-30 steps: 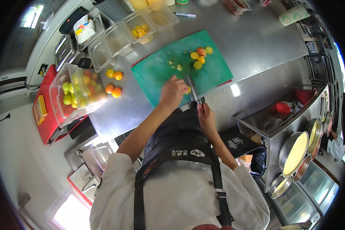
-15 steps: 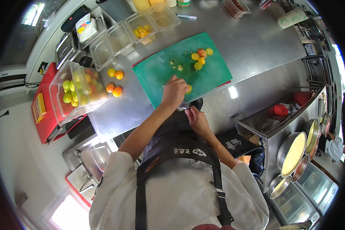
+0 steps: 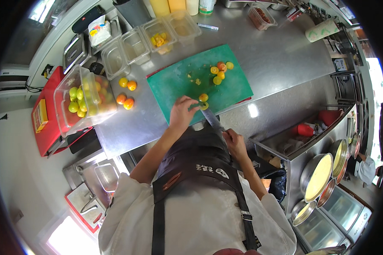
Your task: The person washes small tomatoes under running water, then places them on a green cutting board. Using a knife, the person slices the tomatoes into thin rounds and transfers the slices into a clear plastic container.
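Observation:
On the green cutting board [image 3: 174,80], my left hand [image 3: 182,112] pinches a small tomato piece [image 3: 204,106] at its fingertips. The piece shows a greenish cut face. Right against it is the tip of a kitchen knife [image 3: 212,120], its blade slanting over the board's front edge. My right hand [image 3: 235,142] is closed around the knife's handle, in front of the counter edge. A yellow-orange tomato piece [image 3: 203,97] lies just beyond the pinched one. Further back right, several cut yellow and orange tomatoes [image 3: 217,80] sit together. Small scraps [image 3: 195,81] lie mid-board.
Left of the board, several whole tomatoes [image 3: 128,103] rest on the steel counter [image 3: 127,123]. A clear tub [image 3: 61,106] of green and red tomatoes stands beyond them. Clear containers [image 3: 134,46] line the back, one holding yellow pieces [image 3: 159,39]. A marker [image 3: 207,26] lies behind the board.
My left hand has shifted left and slightly down. The right hand has moved right and lower, and the knife blade now shows plainly. Two tomato pieces now show where one was partly visible.

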A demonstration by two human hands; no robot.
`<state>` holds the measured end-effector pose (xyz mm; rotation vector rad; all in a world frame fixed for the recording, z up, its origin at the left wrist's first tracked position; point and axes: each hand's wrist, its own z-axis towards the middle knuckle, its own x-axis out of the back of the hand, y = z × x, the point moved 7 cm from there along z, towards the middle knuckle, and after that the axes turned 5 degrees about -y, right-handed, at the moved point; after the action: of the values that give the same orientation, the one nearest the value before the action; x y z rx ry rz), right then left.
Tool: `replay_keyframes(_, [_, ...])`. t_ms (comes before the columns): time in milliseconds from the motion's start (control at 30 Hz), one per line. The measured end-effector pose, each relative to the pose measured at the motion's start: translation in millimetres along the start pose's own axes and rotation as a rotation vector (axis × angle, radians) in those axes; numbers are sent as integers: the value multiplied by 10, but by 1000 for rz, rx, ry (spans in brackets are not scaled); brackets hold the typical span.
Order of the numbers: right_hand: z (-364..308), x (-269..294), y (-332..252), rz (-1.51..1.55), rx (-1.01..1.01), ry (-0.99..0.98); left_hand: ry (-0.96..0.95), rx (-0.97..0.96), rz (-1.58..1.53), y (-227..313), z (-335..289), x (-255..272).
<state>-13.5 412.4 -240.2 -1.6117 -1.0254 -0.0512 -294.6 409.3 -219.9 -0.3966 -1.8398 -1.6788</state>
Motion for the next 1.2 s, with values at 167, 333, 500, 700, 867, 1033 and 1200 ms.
replay_keyframes(167, [134,138,-232,-51,39,-69,12,129,-326,-54,49,-51])
replay_keyframes(333, [249,457,-497,-166,151,-68,-79,148,-548,-33,166,-50])
replay_keyframes(500, [386,753,-655,-216,203,-89,251,88,-485,84,433,446])
replay_keyframes(700, [626,923,-540,-330,211,-96,543,54,-165,102,1266,1648])
replay_keyframes(867, [862,314,-496,-243,511,-280,474,153,215,92,1318,1658])
replay_keyframes(1033, [1174,-92,-478,-377,485,-183,420,300,307,-256,819,1587])
replay_keyframes(1200, [1408,94,-549,-476,385,-34,529,437,402,-713,208,1920])
